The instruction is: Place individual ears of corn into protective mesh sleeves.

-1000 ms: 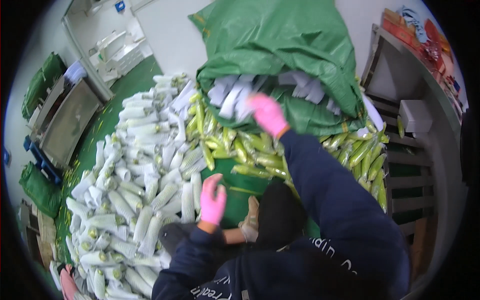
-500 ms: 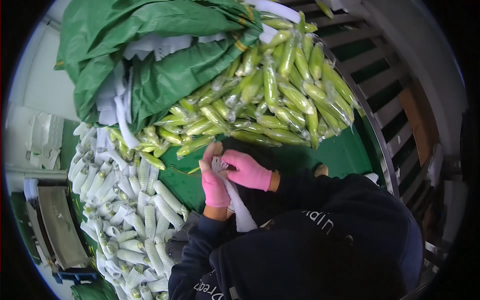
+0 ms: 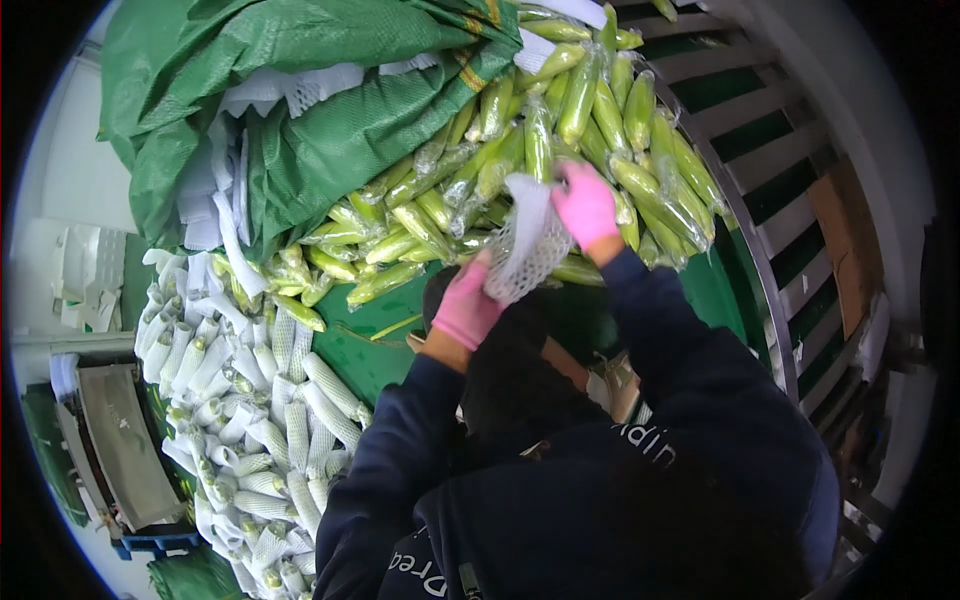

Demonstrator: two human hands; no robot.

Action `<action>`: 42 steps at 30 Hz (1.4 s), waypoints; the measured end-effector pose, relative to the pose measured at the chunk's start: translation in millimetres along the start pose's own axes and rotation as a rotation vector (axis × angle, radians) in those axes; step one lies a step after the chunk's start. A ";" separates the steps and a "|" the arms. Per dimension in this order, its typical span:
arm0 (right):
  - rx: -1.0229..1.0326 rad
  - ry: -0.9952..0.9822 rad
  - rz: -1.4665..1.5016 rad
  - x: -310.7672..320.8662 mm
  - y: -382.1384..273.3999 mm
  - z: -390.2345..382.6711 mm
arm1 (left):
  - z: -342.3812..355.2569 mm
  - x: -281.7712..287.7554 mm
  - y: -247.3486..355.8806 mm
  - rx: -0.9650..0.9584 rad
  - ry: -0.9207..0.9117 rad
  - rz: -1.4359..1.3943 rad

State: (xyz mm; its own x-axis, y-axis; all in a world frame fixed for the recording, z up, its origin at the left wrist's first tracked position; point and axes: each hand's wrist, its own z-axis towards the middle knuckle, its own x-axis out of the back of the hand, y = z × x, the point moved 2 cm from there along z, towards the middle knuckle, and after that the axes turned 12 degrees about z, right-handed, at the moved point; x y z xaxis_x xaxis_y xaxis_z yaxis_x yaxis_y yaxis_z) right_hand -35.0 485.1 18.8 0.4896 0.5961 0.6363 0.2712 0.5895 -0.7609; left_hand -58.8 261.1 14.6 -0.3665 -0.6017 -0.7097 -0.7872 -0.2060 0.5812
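Left hand (image 3: 467, 305) in pink glove, fingers pinching lower edge of white foam mesh sleeve (image 3: 528, 245). Sleeve held up between both hands above green table surface (image 3: 370, 350). Right hand (image 3: 585, 205), pink-gloved, grips sleeve's upper end, resting against pile of plastic-wrapped green corn cobs (image 3: 560, 120). Far left: crumpled green woven sack (image 3: 300, 90); sleeved cobs (image 3: 270, 440) heaped nearer left.

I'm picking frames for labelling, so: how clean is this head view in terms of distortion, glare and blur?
Head view: strong fisheye, black corners, the metal rack bows along the rim; even light, soft glare on the wrapped corn cobs; the right hand and foam net sleeve are slightly soft; the left hand reads clearly.
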 end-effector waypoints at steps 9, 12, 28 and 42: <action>-0.114 -0.214 0.016 -35.4 6.6 81.2 | 20.1 20.7 48.5 -0.002 0.073 0.155; 0.086 -0.278 0.086 -19.5 -67.4 -0.7 | -34.6 40.1 49.6 0.033 0.310 0.601; -0.056 -0.909 0.813 -105.0 -176.6 -123.4 | -244.5 24.3 -54.9 -0.207 -0.039 -0.017; 1.321 -0.531 -0.151 -219.9 -377.4 -67.3 | -504.7 126.2 17.4 -1.108 0.764 -0.387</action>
State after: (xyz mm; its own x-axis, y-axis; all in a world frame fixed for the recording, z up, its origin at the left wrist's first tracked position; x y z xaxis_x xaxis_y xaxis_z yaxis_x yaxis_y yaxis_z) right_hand -189.3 94.8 157.5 0.0833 0.4390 0.8946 -0.8089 0.5542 -0.1966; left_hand 131.5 -207.9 136.2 0.4208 -0.5599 -0.7137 0.1520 -0.7321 0.6640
